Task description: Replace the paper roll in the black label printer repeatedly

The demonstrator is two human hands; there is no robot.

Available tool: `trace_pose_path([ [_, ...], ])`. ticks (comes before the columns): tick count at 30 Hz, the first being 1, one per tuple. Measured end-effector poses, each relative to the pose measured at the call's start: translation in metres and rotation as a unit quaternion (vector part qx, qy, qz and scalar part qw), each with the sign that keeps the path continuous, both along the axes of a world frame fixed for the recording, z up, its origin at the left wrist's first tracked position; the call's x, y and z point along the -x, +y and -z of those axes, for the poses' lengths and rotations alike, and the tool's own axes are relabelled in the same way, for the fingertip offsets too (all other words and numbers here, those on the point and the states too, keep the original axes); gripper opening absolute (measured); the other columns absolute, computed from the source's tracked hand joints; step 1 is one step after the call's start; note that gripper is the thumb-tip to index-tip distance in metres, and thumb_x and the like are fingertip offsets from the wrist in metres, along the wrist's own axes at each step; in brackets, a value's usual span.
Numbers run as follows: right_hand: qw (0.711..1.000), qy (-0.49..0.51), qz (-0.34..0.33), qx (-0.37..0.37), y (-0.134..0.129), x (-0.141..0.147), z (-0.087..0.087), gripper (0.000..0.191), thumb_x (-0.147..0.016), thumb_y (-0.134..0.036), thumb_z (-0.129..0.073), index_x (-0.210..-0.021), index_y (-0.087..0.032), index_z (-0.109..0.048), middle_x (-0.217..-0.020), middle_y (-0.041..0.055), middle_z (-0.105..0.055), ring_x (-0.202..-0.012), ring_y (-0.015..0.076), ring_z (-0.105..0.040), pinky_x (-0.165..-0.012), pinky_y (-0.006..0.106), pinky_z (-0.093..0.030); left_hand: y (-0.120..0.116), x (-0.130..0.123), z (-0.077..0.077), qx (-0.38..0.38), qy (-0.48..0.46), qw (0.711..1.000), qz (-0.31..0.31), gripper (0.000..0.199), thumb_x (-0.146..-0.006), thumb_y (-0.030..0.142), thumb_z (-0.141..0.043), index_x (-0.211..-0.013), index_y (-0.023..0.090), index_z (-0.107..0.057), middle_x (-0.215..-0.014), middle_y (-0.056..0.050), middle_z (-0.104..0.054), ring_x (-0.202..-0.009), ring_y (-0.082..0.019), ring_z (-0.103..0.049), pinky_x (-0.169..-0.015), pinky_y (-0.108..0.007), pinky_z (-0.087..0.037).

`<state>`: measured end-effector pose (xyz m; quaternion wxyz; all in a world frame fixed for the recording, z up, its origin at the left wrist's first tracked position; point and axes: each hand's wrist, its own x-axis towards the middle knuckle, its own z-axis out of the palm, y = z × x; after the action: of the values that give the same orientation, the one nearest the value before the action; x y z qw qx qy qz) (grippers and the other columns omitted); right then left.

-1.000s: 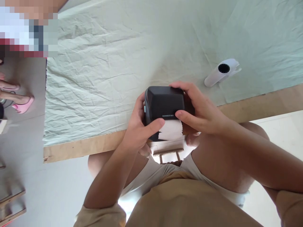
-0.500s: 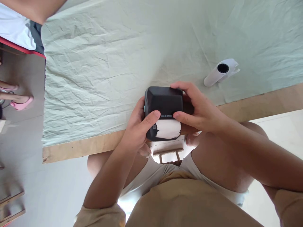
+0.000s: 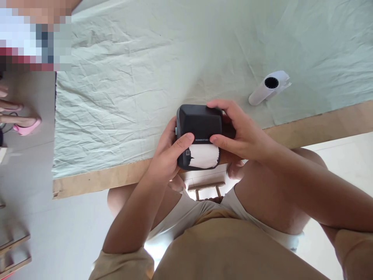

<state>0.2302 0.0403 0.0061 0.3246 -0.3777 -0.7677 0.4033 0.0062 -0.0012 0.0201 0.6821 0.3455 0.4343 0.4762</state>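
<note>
A black label printer (image 3: pixel 200 122) with a lid and a torn-edged strip of white paper (image 3: pixel 204 156) at its front is held above the near table edge. My left hand (image 3: pixel 170 153) grips its left side, thumb on the front near the paper. On the right side, my right hand (image 3: pixel 240 130) holds it, with the index finger along the top rear edge and the thumb by the lettering. The undersides of both hands' grips are hidden. A white paper roll (image 3: pixel 264 90) with a dark core end and a loose torn flap lies to the right.
A wrinkled pale green cloth (image 3: pixel 122 85) covers the table, whose bare wooden edge (image 3: pixel 101 177) runs along the near side. At the far left are another person's feet in pink slippers (image 3: pixel 27 127) and wooden rungs (image 3: pixel 14 245) low down.
Both hands and the printer have shifted slightly up and to the left in the view. The grip looks the same.
</note>
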Motion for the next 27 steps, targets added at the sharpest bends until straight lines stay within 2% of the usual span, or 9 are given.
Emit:
trace_pose_path([
  [6,1.0,0.001,-0.003,0.006,0.0001,-0.0016,0.0018,0.061,-0.106,-0.054,-0.071,-0.157,-0.028,-0.053,-0.152,0.0108,-0.072,-0.127,0.0295,-0.076,-0.108,0.051,-0.067,0.0,0.001,0.002,-0.011,0.007,1.0,0.003,0.059,-0.091,0.061,-0.096,-0.132,0.025,-0.073,-0.129,-0.013,-0.086,-0.129,-0.039,-0.083,-0.073,-0.033,-0.07],
  [9,1.0,0.004,-0.004,0.01,-0.0001,-0.0028,0.0017,0.062,-0.106,-0.056,-0.071,-0.158,-0.028,-0.052,-0.153,0.0114,-0.071,-0.125,0.0292,-0.076,-0.108,0.052,-0.067,-0.0006,0.0019,0.004,-0.027,0.005,1.0,0.001,0.057,-0.095,0.063,-0.092,-0.135,0.027,-0.073,-0.143,-0.012,-0.083,-0.143,-0.04,-0.077,-0.089,-0.038,-0.073],
  [13,1.0,0.001,-0.005,0.021,-0.0009,-0.0026,-0.0008,0.061,-0.106,-0.052,-0.069,-0.158,-0.028,-0.048,-0.155,0.0111,-0.07,-0.125,0.0302,-0.076,-0.111,0.056,-0.066,-0.0008,0.0026,0.0069,-0.04,0.001,0.999,0.0,0.055,-0.101,0.069,-0.083,-0.137,0.028,-0.076,-0.147,-0.01,-0.083,-0.154,-0.04,-0.07,-0.111,-0.044,-0.07],
  [17,0.999,-0.013,0.002,0.033,-0.002,-0.0018,-0.0028,0.061,-0.106,-0.052,-0.069,-0.158,-0.03,-0.047,-0.152,0.0117,-0.071,-0.117,0.0323,-0.077,-0.107,0.06,-0.068,0.001,0.0002,0.0086,-0.029,-0.023,0.999,-0.011,0.051,-0.104,0.072,-0.076,-0.13,0.027,-0.08,-0.14,-0.009,-0.085,-0.157,-0.039,-0.068,-0.121,-0.048,-0.066],
  [22,1.0,-0.016,-0.002,0.008,-0.002,-0.0017,-0.002,0.059,-0.108,-0.055,-0.065,-0.159,-0.029,-0.049,-0.153,0.0121,-0.072,-0.12,0.0334,-0.079,-0.107,0.059,-0.068,0.0031,-0.0049,0.0087,0.008,-0.038,0.998,-0.057,0.036,-0.105,0.06,-0.077,-0.113,0.025,-0.079,-0.128,-0.007,-0.088,-0.154,-0.038,-0.07,-0.124,-0.049,-0.064],
  [27,1.0,-0.007,-0.008,-0.02,-0.0022,-0.0023,-0.0026,0.057,-0.112,-0.054,-0.06,-0.16,-0.027,-0.048,-0.158,0.0139,-0.069,-0.128,0.0326,-0.077,-0.111,0.058,-0.068,0.004,-0.0066,0.0064,0.053,-0.032,0.994,-0.088,0.038,-0.092,0.057,-0.091,-0.092,0.023,-0.075,-0.093,-0.008,-0.087,-0.135,-0.042,-0.082,-0.107,-0.052,-0.073],
])
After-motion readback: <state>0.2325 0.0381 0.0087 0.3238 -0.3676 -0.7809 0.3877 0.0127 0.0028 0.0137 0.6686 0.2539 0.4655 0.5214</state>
